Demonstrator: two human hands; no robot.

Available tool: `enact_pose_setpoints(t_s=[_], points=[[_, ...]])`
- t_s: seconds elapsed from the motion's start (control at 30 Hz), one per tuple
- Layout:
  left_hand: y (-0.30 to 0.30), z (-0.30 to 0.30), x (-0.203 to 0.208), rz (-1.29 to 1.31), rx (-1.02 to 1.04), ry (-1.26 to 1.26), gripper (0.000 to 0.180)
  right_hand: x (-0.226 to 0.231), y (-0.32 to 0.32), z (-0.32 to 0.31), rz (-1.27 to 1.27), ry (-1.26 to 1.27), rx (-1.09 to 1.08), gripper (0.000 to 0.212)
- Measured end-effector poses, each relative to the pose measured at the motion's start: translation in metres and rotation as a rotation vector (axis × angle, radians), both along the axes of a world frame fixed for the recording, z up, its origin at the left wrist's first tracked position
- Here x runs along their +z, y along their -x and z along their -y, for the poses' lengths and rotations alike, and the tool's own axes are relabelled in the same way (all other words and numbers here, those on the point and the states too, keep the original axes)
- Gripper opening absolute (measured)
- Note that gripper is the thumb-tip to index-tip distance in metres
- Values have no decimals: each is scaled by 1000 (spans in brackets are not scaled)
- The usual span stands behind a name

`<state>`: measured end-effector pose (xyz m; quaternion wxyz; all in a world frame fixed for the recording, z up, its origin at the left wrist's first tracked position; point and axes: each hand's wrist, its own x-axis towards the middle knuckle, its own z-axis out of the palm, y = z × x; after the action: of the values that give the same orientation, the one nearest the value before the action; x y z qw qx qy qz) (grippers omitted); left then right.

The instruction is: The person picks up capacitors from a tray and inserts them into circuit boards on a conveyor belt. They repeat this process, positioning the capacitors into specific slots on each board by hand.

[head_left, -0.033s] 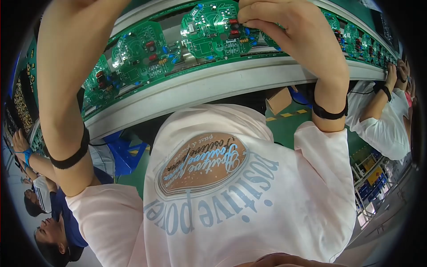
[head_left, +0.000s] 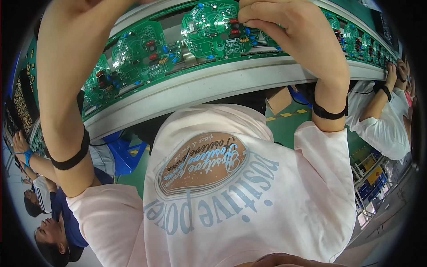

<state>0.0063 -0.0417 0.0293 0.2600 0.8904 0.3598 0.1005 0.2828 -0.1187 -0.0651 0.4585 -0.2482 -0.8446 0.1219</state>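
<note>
- Several green boards (head_left: 202, 42) line the white rail (head_left: 187, 82), already bearing red parts (head_left: 234, 32) and blue parts (head_left: 165, 49); whether any are lacking, I cannot tell.
- Right hand (head_left: 275, 18) is pinched narrow beside one board's red parts; anything held is hidden.
- Left hand (head_left: 109, 10) is cropped; grip cannot be told.

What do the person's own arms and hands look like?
The left sleeve and right sleeve are short, loose and pale pinkish white. A black band circles each arm below the sleeve: left band, right band. The right hand shows no glove. Too little of the left hand shows to tell.
</note>
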Motion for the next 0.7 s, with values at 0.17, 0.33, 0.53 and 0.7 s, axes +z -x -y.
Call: enact_pose_setpoints(t_s=[0.17, 0.33, 0.53, 0.7], points=[[24, 12, -11, 12, 49, 123, 23, 3, 4, 0, 26, -11, -2, 12], [31, 21, -17, 70, 85, 229, 24, -3, 1, 4, -78, 74, 39, 12], [37, 26, -16, 166, 157, 370, 26, -4, 2, 1, -143, 110, 65, 12], [35, 28, -22, 302, 203, 610, 27, 41, 8, 16, 126, 232, -67, 15]])
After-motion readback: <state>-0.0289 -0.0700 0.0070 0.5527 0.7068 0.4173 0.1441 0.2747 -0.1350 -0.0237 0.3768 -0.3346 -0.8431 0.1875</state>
